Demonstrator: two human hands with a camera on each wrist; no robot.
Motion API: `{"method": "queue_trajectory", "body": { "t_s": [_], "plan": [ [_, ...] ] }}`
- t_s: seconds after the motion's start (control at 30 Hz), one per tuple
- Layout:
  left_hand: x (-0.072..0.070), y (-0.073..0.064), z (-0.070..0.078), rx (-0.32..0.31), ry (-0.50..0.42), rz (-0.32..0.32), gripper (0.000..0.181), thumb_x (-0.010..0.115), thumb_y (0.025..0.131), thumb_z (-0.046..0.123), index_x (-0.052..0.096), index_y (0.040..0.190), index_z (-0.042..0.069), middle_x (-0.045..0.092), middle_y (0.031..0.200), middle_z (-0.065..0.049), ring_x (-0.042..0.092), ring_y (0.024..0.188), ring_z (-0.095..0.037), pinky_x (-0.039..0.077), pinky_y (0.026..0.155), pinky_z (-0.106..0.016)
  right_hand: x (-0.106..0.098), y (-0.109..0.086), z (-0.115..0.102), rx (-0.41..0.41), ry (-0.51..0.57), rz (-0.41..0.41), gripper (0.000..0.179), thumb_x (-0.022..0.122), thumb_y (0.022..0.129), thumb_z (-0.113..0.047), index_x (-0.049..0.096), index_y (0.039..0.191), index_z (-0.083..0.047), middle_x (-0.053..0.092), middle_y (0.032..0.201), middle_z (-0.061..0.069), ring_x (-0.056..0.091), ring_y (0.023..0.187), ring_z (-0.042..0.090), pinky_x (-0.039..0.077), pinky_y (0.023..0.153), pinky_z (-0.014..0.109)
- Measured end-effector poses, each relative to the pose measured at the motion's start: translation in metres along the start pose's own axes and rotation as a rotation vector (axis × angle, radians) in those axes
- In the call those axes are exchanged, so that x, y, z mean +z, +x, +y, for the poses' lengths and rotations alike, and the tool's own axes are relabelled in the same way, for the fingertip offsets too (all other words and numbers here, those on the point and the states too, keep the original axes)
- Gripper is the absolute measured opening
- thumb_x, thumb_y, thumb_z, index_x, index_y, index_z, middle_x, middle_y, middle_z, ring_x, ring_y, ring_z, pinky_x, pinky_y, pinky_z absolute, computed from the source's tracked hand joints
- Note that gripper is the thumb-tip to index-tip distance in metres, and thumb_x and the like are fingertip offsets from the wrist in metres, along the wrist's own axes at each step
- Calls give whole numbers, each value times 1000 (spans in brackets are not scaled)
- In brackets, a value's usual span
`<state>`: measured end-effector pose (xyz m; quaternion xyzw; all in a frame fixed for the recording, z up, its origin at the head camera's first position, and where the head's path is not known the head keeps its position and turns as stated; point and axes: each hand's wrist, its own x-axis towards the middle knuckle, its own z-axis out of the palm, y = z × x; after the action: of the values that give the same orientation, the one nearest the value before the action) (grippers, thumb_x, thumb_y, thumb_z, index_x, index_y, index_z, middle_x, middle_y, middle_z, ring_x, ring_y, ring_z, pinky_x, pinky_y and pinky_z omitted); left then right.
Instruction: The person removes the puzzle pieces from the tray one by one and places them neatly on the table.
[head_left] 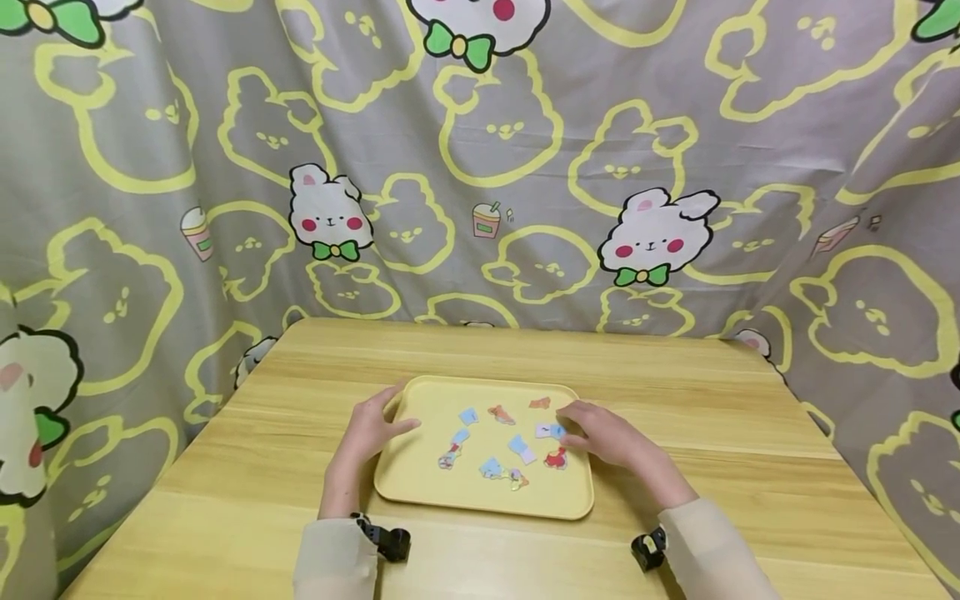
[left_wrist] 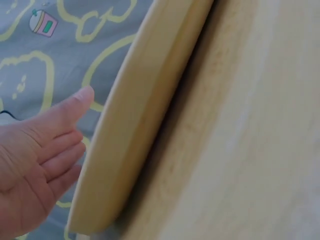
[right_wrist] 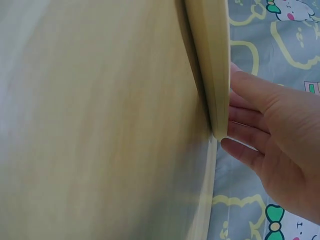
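Observation:
Several small, brightly printed puzzle-like pieces lie scattered on a pale yellow tray (head_left: 420,492). My left hand (head_left: 369,427) is at the tray's left edge, thumb reaching over the rim. In the left wrist view, the hand's fingers (left_wrist: 62,155) look relaxed with nothing between them. Over the right rim comes my right hand (head_left: 603,429), its fingertips beside a blue-and-lilac piece (head_left: 546,431) and a red piece (head_left: 556,459). The tray's wall (right_wrist: 212,65) partly hides those fingertips in the right wrist view.
An orange piece (head_left: 540,402) and a brown-orange one (head_left: 501,413) lie toward the tray's far side. A joined blue-and-yellow cluster (head_left: 504,472) is nearer the front. The wooden table (head_left: 247,492) ends at a patterned curtain (head_left: 420,142).

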<state>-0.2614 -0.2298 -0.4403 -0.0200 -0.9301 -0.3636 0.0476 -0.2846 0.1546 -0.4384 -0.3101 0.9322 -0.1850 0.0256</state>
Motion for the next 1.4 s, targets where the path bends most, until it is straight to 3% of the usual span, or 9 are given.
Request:
{"method": "queue_trajectory", "body": {
  "t_s": [0.27, 0.43, 0.73, 1.4],
  "plan": [
    [2, -1, -8, -6, 14, -10, 69, 77, 85, 24, 47, 143, 2, 54, 140, -25, 49, 132, -44, 40, 112, -56, 5, 1, 5, -84, -81, 64, 34, 69, 91, -22, 66, 116, 0, 65, 106, 7, 62, 95, 19, 56, 84, 39],
    [4, -1, -13, -24, 36, -16, 66, 77, 85, 24, 50, 140, 2, 57, 137, -25, 50, 131, -44, 39, 112, -56, 8, 3, 8, -128, -129, 101, 31, 72, 88, -22, 69, 111, -2, 64, 100, 5, 60, 87, 16, 56, 78, 35],
    [3, -1, -17, -64, 36, -40, 63, 77, 85, 24, 52, 139, 3, 55, 140, -24, 46, 134, -45, 36, 114, -57, 10, 6, 7, -181, -241, 172, 28, 75, 85, -22, 73, 107, -5, 67, 96, 3, 62, 85, 17, 52, 74, 36],
    [2, -2, -24, -101, 14, -63, 62, 76, 85, 18, 51, 141, 8, 49, 146, -23, 40, 138, -46, 33, 116, -59, 12, 12, 4, -176, -209, 214, 18, 78, 82, -17, 74, 95, -5, 71, 91, 5, 65, 83, 19, 57, 77, 40]
  ]
}}
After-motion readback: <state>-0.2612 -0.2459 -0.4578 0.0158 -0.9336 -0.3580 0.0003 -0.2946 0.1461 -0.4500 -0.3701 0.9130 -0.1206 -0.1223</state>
